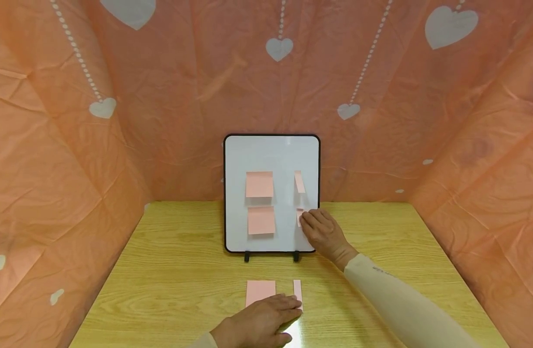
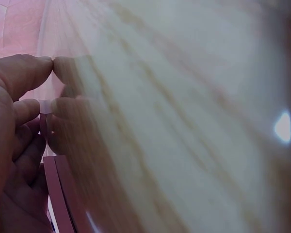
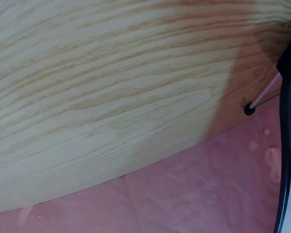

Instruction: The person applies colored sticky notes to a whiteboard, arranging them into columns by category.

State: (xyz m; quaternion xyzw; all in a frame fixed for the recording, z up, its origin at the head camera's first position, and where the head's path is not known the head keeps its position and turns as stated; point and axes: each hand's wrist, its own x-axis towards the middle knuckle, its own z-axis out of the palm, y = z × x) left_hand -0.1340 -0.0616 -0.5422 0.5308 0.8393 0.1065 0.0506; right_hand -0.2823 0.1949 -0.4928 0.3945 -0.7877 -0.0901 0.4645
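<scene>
A black-framed whiteboard (image 1: 288, 154) stands on the table. Two square pink sticky notes, an upper one (image 1: 259, 184) and a lower one (image 1: 261, 221), hang on its left half. Down its right side are two narrow pink sticky notes, an upper one (image 1: 299, 182) and a lower one (image 1: 298, 217). Bent fingers of my right hand (image 1: 324, 234) pinch the lower narrow note and partly cover it. My left hand (image 1: 259, 321) lies flat, fingertips resting on a narrow pink sticky pad (image 1: 297, 287). A square pink sticky pad (image 1: 260, 290) lies partly under that hand.
The board leans on a stand with black feet (image 1: 247, 256) on the wood-grain table (image 1: 175, 270). Behind and at both sides hangs an orange-pink cloth (image 1: 183, 96) printed with white hearts. A rear stand leg (image 3: 250, 109) shows in the right wrist view.
</scene>
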